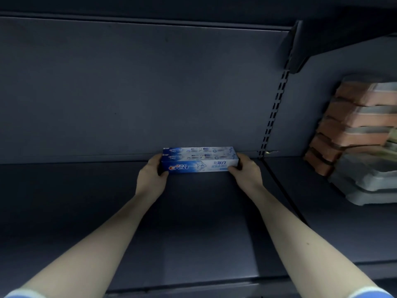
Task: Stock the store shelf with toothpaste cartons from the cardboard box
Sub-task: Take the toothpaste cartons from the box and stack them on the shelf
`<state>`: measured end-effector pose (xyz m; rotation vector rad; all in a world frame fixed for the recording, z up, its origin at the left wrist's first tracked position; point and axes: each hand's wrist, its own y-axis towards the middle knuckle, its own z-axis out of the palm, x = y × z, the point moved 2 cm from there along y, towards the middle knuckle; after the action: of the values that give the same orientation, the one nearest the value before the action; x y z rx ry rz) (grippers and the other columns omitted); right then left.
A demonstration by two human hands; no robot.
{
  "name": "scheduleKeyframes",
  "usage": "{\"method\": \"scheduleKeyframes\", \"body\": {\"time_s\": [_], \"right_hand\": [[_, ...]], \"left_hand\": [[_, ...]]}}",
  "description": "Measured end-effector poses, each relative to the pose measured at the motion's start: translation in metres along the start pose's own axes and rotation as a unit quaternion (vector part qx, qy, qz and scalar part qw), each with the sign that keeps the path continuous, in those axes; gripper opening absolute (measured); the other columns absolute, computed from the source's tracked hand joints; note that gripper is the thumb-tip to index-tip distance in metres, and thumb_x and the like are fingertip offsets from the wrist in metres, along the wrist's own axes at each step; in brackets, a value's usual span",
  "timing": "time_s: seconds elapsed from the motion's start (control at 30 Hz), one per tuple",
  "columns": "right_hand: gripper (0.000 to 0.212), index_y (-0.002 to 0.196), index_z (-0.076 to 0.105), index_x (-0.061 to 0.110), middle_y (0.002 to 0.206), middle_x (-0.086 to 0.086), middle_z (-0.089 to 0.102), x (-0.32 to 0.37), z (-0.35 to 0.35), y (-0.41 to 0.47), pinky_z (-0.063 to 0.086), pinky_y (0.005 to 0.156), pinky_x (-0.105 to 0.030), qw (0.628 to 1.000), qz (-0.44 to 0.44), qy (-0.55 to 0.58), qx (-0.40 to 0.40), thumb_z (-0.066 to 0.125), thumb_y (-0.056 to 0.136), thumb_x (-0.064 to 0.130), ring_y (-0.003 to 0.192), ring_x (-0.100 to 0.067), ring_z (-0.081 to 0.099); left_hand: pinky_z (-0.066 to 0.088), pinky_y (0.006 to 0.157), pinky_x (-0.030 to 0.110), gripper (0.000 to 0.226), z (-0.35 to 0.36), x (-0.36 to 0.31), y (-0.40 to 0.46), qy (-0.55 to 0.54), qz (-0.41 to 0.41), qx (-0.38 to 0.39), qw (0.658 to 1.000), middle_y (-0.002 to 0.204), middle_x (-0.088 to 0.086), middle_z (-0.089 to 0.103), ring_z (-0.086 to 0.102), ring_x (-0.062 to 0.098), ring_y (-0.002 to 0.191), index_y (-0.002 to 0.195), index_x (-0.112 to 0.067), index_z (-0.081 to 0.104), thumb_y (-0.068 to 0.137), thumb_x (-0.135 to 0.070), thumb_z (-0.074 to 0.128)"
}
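A blue-and-white Crest toothpaste carton point(199, 165) lies lengthwise on the dark shelf point(107, 211), close to the back wall. A second carton point(197, 151) of the same kind sits right behind it against the wall. My left hand point(151, 175) grips the front carton's left end. At its right end, my right hand point(247, 171) holds on with curled fingers. Both arms reach deep into the shelf. The cardboard box is out of view.
A slotted metal upright point(274, 110) divides this shelf bay from the one on the right. There, a stack of orange and grey packs point(352, 125) leans on grey trays point(369, 186). An upper shelf point(343, 29) overhangs at top right.
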<state>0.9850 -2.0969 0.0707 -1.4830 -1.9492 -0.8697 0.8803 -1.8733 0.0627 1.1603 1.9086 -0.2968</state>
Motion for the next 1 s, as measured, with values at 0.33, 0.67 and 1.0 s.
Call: {"method": "scheduleKeyframes", "body": {"time_s": [0.33, 0.67, 1.0], "right_hand": [[0.069, 0.144, 0.023, -0.002, 0.15, -0.018, 0.028, 0.007, 0.004, -0.025, 0.025, 0.114, -0.037, 1.0, 0.005, -0.01, -0.007, 0.057, 0.09, 0.024, 0.138, -0.031, 0.028], [0.061, 0.145, 0.021, 0.002, 0.153, -0.014, 0.025, 0.03, 0.002, -0.108, 0.019, 0.113, -0.033, 0.992, -0.001, -0.118, 0.048, 0.042, 0.097, 0.034, 0.141, -0.029, 0.021], [0.046, 0.136, 0.043, 0.008, 0.141, -0.011, 0.044, 0.064, 0.04, -0.263, 0.023, 0.113, -0.036, 0.974, -0.115, -0.187, -0.055, 0.043, 0.097, 0.032, 0.134, -0.027, 0.033]], "left_hand": [[0.022, 0.114, 0.034, 0.081, -0.004, -0.008, -0.03, 0.09, -0.023, 0.058, 0.994, 0.152, 0.012, 0.028, 0.024, 0.027, 0.14, 0.149, -0.007, 0.008, 0.089, -0.027, 0.058], [0.011, 0.117, 0.032, 0.075, -0.039, -0.004, -0.098, 0.13, -0.033, 0.063, 0.989, 0.158, 0.005, 0.013, 0.01, 0.022, 0.145, 0.15, -0.011, 0.01, 0.093, -0.038, 0.05], [0.009, 0.118, 0.033, 0.066, -0.102, 0.029, -0.222, 0.146, 0.109, 0.017, 0.983, 0.156, 0.006, 0.019, 0.008, 0.022, 0.145, 0.149, -0.011, 0.017, 0.095, -0.035, 0.047]]}}
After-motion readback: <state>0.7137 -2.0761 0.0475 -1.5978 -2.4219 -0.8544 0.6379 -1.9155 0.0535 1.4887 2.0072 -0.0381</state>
